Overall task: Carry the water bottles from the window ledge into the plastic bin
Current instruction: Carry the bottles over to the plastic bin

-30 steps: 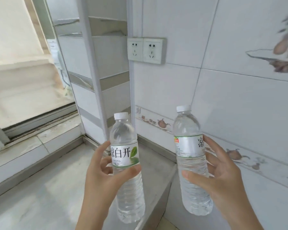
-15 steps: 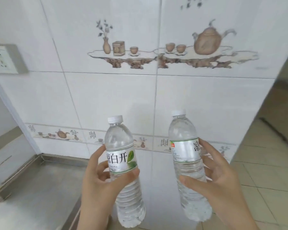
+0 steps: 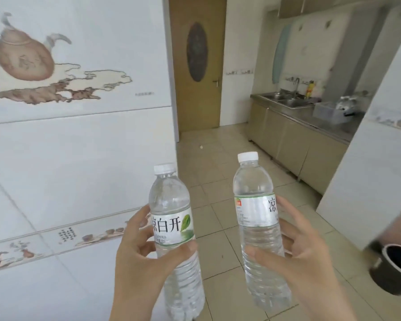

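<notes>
we keep each bottle upright, left hand (image 3: 137, 256) wrapped round the left bottle (image 3: 174, 230), right hand (image 3: 303, 258) round the right bottle (image 3: 256, 218), walking steadily toward the far counter (image 3: 320, 122).

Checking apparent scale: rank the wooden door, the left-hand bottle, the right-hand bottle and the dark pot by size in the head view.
1. wooden door
2. left-hand bottle and right-hand bottle: look alike
3. dark pot, partly cut off

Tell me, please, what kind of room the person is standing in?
Most likely a home kitchen: a stainless steel double sink with a tap is set in a counter over beige cabinets, and the white wall tiles carry brown teapot pictures.
</notes>
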